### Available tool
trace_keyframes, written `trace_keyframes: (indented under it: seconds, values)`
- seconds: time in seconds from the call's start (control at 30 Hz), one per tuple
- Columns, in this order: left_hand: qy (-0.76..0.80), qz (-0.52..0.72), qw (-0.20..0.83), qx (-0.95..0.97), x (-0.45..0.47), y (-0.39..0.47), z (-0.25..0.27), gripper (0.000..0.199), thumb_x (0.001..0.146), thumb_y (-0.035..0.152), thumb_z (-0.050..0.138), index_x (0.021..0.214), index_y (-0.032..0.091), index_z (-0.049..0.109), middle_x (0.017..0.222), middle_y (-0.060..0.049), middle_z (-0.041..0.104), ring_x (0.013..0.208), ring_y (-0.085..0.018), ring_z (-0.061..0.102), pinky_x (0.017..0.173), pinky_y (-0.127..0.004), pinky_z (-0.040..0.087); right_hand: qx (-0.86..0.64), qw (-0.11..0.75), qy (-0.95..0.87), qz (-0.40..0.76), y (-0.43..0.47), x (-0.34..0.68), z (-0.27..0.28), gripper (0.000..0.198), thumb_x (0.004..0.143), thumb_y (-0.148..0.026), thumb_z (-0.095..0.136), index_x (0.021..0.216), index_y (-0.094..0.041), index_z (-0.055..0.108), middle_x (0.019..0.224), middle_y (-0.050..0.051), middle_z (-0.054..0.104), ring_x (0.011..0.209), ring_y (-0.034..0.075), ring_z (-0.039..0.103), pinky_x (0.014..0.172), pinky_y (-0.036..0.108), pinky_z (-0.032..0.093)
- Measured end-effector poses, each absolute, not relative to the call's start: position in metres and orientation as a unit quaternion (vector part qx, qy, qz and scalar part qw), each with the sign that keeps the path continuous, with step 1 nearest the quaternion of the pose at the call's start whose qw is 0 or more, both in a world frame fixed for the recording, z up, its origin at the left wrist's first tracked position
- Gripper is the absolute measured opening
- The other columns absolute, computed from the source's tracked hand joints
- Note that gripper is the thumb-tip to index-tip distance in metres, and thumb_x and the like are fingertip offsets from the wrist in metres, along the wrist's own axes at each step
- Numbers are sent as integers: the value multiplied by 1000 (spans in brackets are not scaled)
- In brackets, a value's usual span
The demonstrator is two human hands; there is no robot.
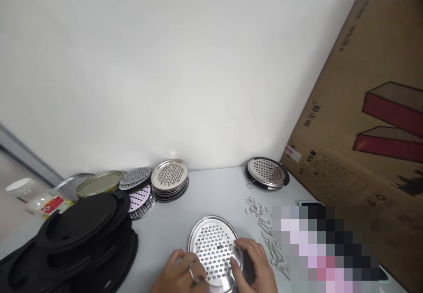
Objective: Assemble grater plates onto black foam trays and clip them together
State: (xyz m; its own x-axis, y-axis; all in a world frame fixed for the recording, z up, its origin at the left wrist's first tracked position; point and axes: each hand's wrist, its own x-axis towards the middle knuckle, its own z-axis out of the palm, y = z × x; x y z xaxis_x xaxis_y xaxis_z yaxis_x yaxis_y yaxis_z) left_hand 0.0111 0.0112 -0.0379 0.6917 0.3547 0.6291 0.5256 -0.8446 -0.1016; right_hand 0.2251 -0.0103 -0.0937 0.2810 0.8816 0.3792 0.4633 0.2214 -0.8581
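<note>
A round, shiny metal grater disc (pixel 214 249) with rows of raised teeth lies at the front middle of the grey table. Its left rim is gripped by the curled fingers of my left hand (pixel 185 273), which wears a ring. On the opposite rim, my right hand (pixel 256 266) holds the disc between thumb and fingers. Both hands run off the bottom of the view, and part of the disc's lower edge is hidden. Right of the disc, several bent wire hooks (pixel 272 244) and wire rings (pixel 255 205) lie on the table.
Black round plastic holders (pixel 82 222) are piled at the left. Behind stand stacked grater discs (pixel 170 176), plain metal discs (pixel 101 183) and a clear jar (pixel 24 189). At the back right sits a grater in a black holder (pixel 267 172), beside a large cardboard box (pixel 357 152).
</note>
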Motion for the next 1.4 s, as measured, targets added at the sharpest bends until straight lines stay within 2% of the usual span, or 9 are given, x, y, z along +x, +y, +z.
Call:
trace_keyframes:
  seconds: [0.23, 0.33, 0.63, 0.8, 0.97, 1.07, 1.17, 1.3, 1.4]
  values:
    - [-557, -107, 107, -817, -93, 94, 56, 28, 96, 34, 48, 108, 26, 72, 108, -7, 74, 100, -26, 67, 88, -40, 47, -600, 517, -571, 218, -8, 226, -92, 19, 89, -40, 59, 98, -25, 66, 98, 9, 68, 96, 30, 61, 86, 42, 47]
    - [-652, -43, 105, -750, -143, 138, 75, 38, 94, 38, 44, 112, 19, 71, 110, -13, 75, 103, -33, 69, 86, -43, 50, -602, 523, -561, 220, -7, 226, -90, 21, 89, -43, 59, 97, -25, 66, 99, 10, 69, 98, 30, 62, 86, 42, 48]
    - [-655, 24, 118, -746, -174, 164, 71, 33, 90, 35, 43, 96, 22, 73, 95, -12, 78, 89, -33, 72, 76, -38, 50, -599, 533, -556, 219, -5, 226, -91, 19, 89, -41, 59, 97, -25, 66, 99, 8, 68, 97, 29, 62, 84, 39, 49]
    - [-629, 42, 139, -764, -171, 167, 77, 33, 90, 33, 42, 90, 23, 73, 91, -12, 77, 84, -33, 72, 73, -38, 49, -553, 448, -690, 131, -10, 222, -95, 55, 66, -54, 82, 113, -30, 67, 120, 11, 67, 111, 37, 58, 90, 46, 44]
    - [-620, 26, 199, -758, -166, 165, 87, 37, 95, 31, 36, 95, 18, 70, 94, -14, 74, 86, -32, 70, 76, -40, 48, -540, 379, -745, 98, -4, 218, -89, 57, 62, -28, 86, 114, -29, 64, 121, 10, 66, 109, 34, 60, 89, 44, 47]
    - [-632, 0, 249, -734, -164, 160, 103, 40, 99, 30, 29, 102, 16, 66, 98, -12, 71, 87, -31, 69, 77, -40, 48, -551, 383, -727, 146, 23, 226, -76, 47, 69, -16, 76, 114, -26, 65, 121, 10, 64, 106, 31, 62, 90, 44, 51]
    - [-647, -32, 296, -701, -162, 150, 122, 42, 103, 30, 21, 110, 16, 60, 103, -10, 69, 87, -29, 67, 78, -39, 47, -559, 401, -704, 176, 58, 238, -60, 30, 80, -22, 66, 110, -21, 66, 124, 16, 63, 117, 37, 58, 99, 57, 47]
    - [-575, -128, 381, -713, -142, 114, 133, 25, 101, 30, 36, 103, 23, 60, 96, -6, 72, 77, -25, 66, 72, -39, 46, -561, 443, -668, 207, 80, 238, -34, 30, 94, -32, 53, 118, -19, 63, 137, 18, 56, 131, 36, 50, 109, 59, 39]
    - [-385, -220, 362, -820, -109, 72, 120, 11, 94, 20, 54, 101, 26, 61, 89, -2, 74, 78, -21, 68, 73, -38, 48, -537, 454, -632, 328, 67, 221, -19, 41, 101, -49, 41, 115, -19, 64, 112, 13, 70, 96, 26, 70, 80, 42, 59]
